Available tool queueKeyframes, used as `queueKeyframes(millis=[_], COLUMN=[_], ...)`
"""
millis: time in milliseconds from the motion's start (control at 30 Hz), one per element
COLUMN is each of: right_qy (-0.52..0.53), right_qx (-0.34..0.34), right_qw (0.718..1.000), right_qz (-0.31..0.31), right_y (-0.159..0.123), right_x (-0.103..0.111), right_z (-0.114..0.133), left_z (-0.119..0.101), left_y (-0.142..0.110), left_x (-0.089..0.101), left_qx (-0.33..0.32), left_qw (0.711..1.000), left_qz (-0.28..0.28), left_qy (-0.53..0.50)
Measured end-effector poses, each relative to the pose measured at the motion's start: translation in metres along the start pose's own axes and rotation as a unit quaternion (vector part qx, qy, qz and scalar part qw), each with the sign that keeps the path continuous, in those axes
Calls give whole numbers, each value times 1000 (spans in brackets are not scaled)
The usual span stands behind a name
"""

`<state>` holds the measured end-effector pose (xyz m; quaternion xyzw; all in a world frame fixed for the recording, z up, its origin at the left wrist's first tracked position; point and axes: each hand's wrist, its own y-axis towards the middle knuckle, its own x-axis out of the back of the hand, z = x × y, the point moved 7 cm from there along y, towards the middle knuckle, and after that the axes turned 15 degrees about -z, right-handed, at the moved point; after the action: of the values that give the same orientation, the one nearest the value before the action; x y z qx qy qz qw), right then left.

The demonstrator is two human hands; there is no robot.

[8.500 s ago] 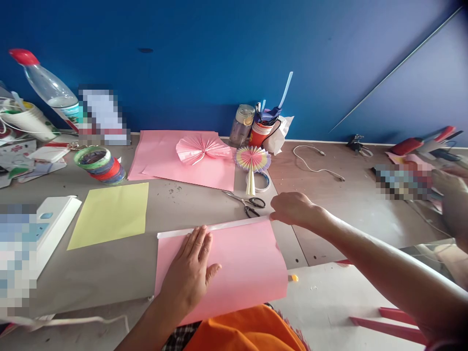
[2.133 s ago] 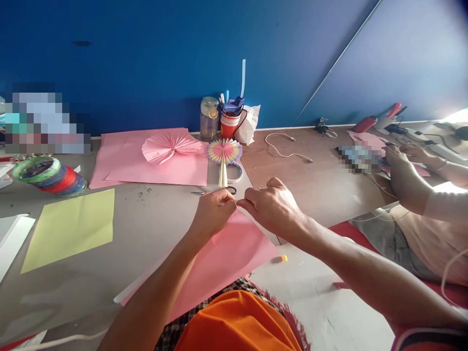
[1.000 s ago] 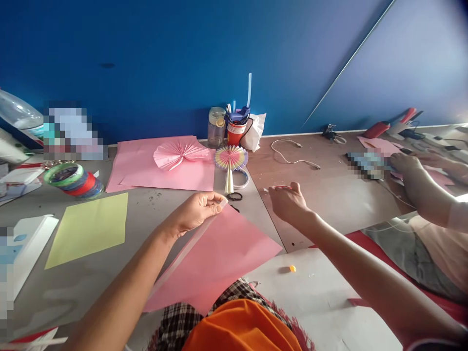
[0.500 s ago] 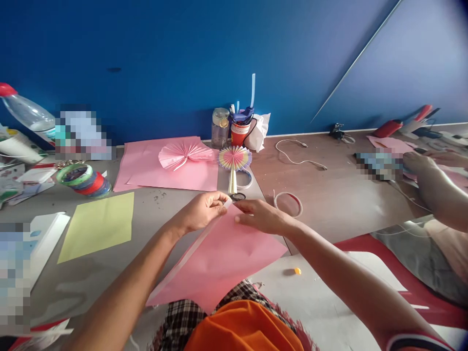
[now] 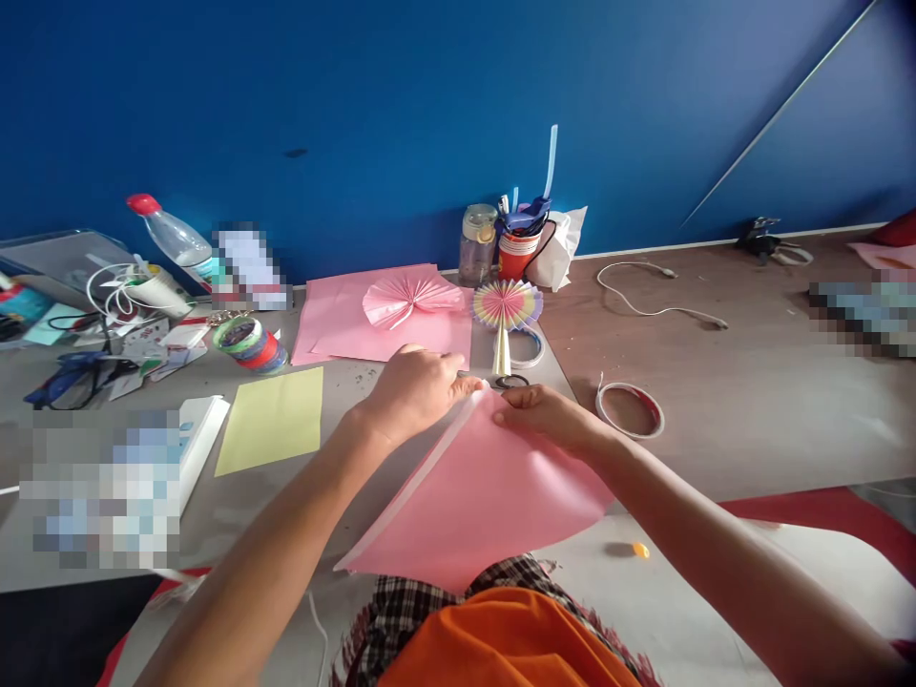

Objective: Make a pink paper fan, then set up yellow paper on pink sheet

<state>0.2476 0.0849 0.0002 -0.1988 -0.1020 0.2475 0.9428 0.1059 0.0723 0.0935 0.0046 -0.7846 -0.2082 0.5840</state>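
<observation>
A large sheet of pink paper (image 5: 487, 487) slants over the desk edge and my lap, with a pale strip of tape (image 5: 422, 463) along its left edge. At its top corner, my left hand (image 5: 419, 386) pinches the paper where the strip ends; whether its fingertips grip paper, tape or both is hard to see. Just to the right, my right hand (image 5: 548, 415) holds the same corner between thumb and fingers. Black-handled scissors (image 5: 512, 382) lie partly hidden beyond the fingertips. A striped pleated paper fan (image 5: 508, 307) stands behind them.
Behind are stacked pink sheets (image 5: 322, 320) under a pink pleated fan (image 5: 411, 301), a clear bottle (image 5: 478, 246) and a red cup (image 5: 516, 253) of pens. Yellow paper (image 5: 272, 420) and tape rolls (image 5: 250, 345) lie left. Another tape roll (image 5: 630, 410) and a white cable (image 5: 658, 301) lie right.
The view has swung left, so the desk items appear farther right. My left hand has turned its back upward at the corner, and my right fingers have closed on the paper.
</observation>
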Motion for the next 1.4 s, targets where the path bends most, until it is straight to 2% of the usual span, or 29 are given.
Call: queueKeyframes(millis=[133, 200, 300, 367, 467, 567, 600, 667, 700, 767, 800, 900, 933, 1033, 1100, 1200, 1333, 1400], right_qy=[80, 111, 136, 146, 148, 102, 69, -29, -85, -183, -213, -265, -280, -308, -326, -333, -328, -326], right_qx=[-49, -57, -52, -50, -43, -28, -12, 63, 121, 243, 291, 374, 376, 302, 242, 201, 171, 167], right_qw=[996, 992, 988, 987, 987, 994, 997, 990, 971, 909, 889, 877, 877, 902, 912, 915, 911, 910], right_qz=[-14, -35, -48, -49, -39, -20, -30, -119, -186, -285, -281, -145, -105, -2, 60, 110, 181, 193], right_y=[0, 1, 2, 3, 5, 5, 5, 2, -2, -15, -20, -17, -12, 12, 23, 29, 23, 21], right_x=[6, 11, 13, 10, 2, -2, 0, 15, 23, 29, 22, -19, -33, -63, -74, -73, -58, -48], right_z=[-5, -7, -9, -11, -16, -21, -21, -13, -3, 23, 35, 55, 57, 50, 41, 35, 25, 19], left_z=[29, 46, 63, 67, 63, 65, 68, 73, 74, 75, 74, 68, 65, 57, 56, 62, 74, 80], left_y=[-20, -41, -76, -92, -102, -102, -101, -100, -99, -97, -95, -85, -81, -73, -71, -74, -80, -82], left_x=[12, 7, -12, -23, -37, -43, -44, -45, -47, -50, -51, -53, -53, -51, -52, -54, -56, -56], left_qx=[105, 169, 251, 296, 328, 344, 345, 342, 339, 327, 315, 263, 248, 219, 209, 201, 207, 219], left_qw=[987, 968, 926, 894, 856, 855, 860, 865, 863, 859, 860, 872, 875, 882, 886, 891, 886, 883], left_qz=[-25, 8, 91, 121, 148, 146, 142, 147, 159, 195, 216, 268, 278, 288, 285, 292, 301, 300], left_qy=[-118, -183, -268, -313, -371, -361, -349, -337, -340, -342, -340, -314, -308, -303, -298, -282, -284, -288])
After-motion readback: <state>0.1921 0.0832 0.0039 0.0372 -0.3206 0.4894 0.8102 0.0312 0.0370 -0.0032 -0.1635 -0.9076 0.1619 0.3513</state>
